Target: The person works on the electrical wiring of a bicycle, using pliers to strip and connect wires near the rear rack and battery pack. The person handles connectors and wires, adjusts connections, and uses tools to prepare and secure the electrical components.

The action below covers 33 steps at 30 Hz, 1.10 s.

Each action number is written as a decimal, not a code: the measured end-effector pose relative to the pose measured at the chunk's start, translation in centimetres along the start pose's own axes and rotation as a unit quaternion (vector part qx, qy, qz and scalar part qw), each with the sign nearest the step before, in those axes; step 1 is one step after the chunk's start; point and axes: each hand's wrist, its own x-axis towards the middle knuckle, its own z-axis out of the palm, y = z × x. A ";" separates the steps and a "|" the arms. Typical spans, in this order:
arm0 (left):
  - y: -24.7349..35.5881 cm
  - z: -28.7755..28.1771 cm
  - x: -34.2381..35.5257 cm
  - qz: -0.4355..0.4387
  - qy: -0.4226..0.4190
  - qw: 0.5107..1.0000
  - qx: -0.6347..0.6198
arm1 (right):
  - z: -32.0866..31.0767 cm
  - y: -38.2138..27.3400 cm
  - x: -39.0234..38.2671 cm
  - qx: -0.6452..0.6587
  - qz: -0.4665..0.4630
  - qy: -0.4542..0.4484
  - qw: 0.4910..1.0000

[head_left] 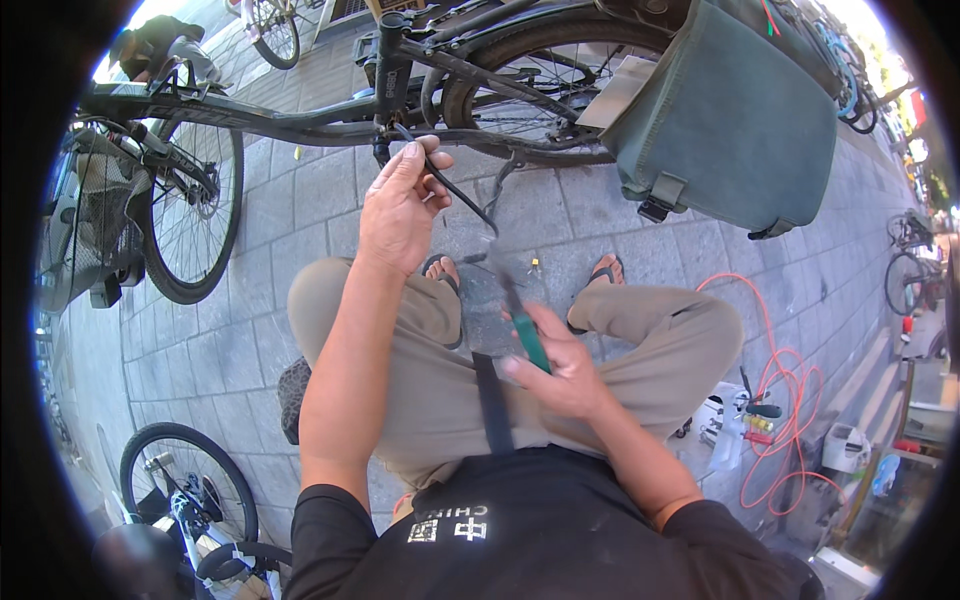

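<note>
My left hand (400, 210) pinches a black cable (460, 194) between thumb and fingers. One end of the cable reaches up to the lower part of a black bicycle frame (392, 80), and the other hangs down to the right. In my right hand (565, 365) is a green-handled tool (530, 343), its dark front smeared by motion and pointing up toward the cable's end. Its exact kind cannot be made out. Both hands are over the pavement in front of my bent knees, below the bicycle.
A green pannier bag (725, 130) hangs over the bicycle's rear wheel. An orange hose (765, 300) coils on the paving at right, beside several small tools (755, 415) and a white bucket (846, 447). Another bicycle wheel (190, 480) stands lower left. A person (165, 45) bends at upper left.
</note>
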 end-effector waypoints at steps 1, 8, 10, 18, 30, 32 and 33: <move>0.2 0.3 -0.5 0.001 0.008 1.000 0.014 | -0.4 -0.2 -0.7 0.031 0.006 0.004 1.000; -0.1 -0.9 -1.7 -0.019 -0.020 0.996 0.079 | -0.6 -2.0 1.8 0.019 0.109 0.030 0.993; 0.3 -0.4 -1.9 -0.007 -0.037 0.996 0.084 | -0.7 -2.9 2.9 0.112 0.166 -0.026 0.980; 1.0 -0.2 -2.4 0.016 -0.109 0.993 0.044 | 0.8 -4.3 6.2 0.362 0.305 -0.117 0.873; 1.5 0.5 -3.2 -0.038 -0.108 0.993 0.026 | 2.2 -4.8 9.5 0.581 0.257 -0.105 0.765; 1.7 0.5 -3.2 -0.041 -0.097 0.994 0.042 | 2.2 -3.6 9.4 0.580 0.255 -0.113 0.766; 1.5 0.4 -3.1 -0.034 -0.101 0.993 0.052 | 2.2 -3.3 9.4 0.579 0.254 -0.117 0.766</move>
